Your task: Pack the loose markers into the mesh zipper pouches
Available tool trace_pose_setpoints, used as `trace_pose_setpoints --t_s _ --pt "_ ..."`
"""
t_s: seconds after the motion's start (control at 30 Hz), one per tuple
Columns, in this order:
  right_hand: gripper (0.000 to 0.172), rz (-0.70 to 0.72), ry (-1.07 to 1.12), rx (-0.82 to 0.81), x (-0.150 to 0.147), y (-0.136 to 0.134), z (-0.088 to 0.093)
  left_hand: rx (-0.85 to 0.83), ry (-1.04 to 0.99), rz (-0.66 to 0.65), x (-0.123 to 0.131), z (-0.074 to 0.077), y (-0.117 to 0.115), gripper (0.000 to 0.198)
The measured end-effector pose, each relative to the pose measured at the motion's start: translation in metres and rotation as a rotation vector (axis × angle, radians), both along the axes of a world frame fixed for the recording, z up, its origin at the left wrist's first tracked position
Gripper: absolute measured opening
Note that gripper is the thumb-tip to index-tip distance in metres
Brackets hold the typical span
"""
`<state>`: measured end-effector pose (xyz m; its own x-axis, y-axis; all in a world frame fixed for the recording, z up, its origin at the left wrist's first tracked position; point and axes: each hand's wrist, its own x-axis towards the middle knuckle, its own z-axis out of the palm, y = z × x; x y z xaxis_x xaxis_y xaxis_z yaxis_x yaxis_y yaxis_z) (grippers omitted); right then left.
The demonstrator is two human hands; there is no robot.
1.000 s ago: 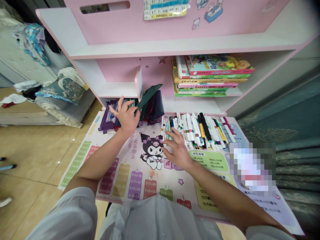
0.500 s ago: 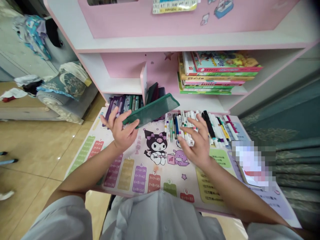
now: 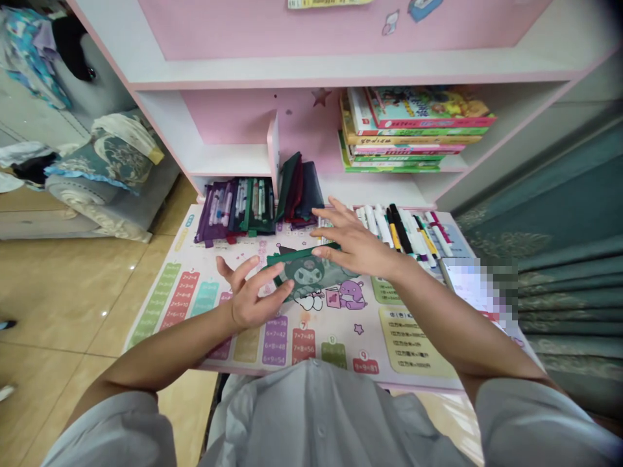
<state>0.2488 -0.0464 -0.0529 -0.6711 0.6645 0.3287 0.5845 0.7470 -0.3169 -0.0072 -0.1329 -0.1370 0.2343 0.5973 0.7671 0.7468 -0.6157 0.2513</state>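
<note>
A translucent dark green mesh pouch [image 3: 306, 269] lies flat near the middle of the printed multiplication desk mat [image 3: 168, 311], its zipped upper edge angled across a cartoon figure that shows through the mesh. The right hand [image 3: 357, 243] reaches over it from the right, fingers spread and nearly straight, the fingertips resting on or just above that upper edge. The left hand [image 3: 250, 298] sits at the pouch's lower edge, fingers loosely curled and parted, the thumb raised clear; the fingertips appear to touch the mesh, though no pinch can be made out. Behind it, along the mat's back edge, a purple pouch [image 3: 214, 214] and a green pouch [image 3: 257, 211] lie open and packed with pens. Just right of them, several dark pouches [image 3: 299, 188] lean upright against a pink-edged shelf divider [image 3: 273, 146]. So those pouches are filled or put by, while a row of loose felt-tip markers [image 3: 403, 230] lies unsorted toward the mat's back right corner, just beyond the right hand. Picture books [image 3: 413, 130] sit stacked on the shelf above, and a pixelated patch hides an object at the mat's right edge.
</note>
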Motion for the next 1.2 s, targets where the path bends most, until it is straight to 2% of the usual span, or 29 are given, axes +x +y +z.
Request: trace_pose_setpoints --t_s 0.1,0.23,0.33,0.5,0.57,0.8,0.9,0.97,1.1,1.2 --pt "0.036 0.069 -0.069 -0.114 -0.005 0.000 -0.003 0.342 0.013 -0.038 0.001 0.004 -0.002 0.021" --pt "0.029 0.102 -0.040 -0.174 -0.006 -0.006 -0.008 0.408 0.049 -0.040 0.006 0.009 0.000 0.020" --pt "0.024 0.086 0.006 -0.168 -0.004 -0.011 -0.013 0.346 0.043 -0.049 0.006 0.005 -0.001 0.019" --pt "0.023 0.059 0.040 -0.165 0.001 -0.019 -0.025 0.112 0.143 -0.080 0.002 -0.010 -0.003 0.013" --pt "0.023 0.048 0.060 -0.152 0.002 -0.021 -0.030 0.094 0.189 -0.068 0.002 -0.013 -0.003 0.012" --pt "0.024 -0.057 0.108 -0.096 0.002 -0.032 -0.044 0.148 0.340 -0.093 0.009 0.000 0.001 0.016" --pt "0.025 -0.123 0.097 -0.040 0.001 -0.038 -0.046 0.164 0.298 -0.106 0.007 0.004 0.001 0.039" --pt "0.025 -0.159 0.084 0.009 -0.001 -0.043 -0.047 0.105 0.222 -0.060 0.005 0.006 0.002 0.046" --pt "0.027 -0.174 0.055 0.090 -0.006 -0.054 -0.048 -0.041 0.093 0.094 0.001 0.010 0.008 0.033" --pt "0.027 -0.171 0.030 0.112 -0.010 -0.060 -0.049 -0.127 0.083 0.116 0.001 0.011 0.013 0.023"
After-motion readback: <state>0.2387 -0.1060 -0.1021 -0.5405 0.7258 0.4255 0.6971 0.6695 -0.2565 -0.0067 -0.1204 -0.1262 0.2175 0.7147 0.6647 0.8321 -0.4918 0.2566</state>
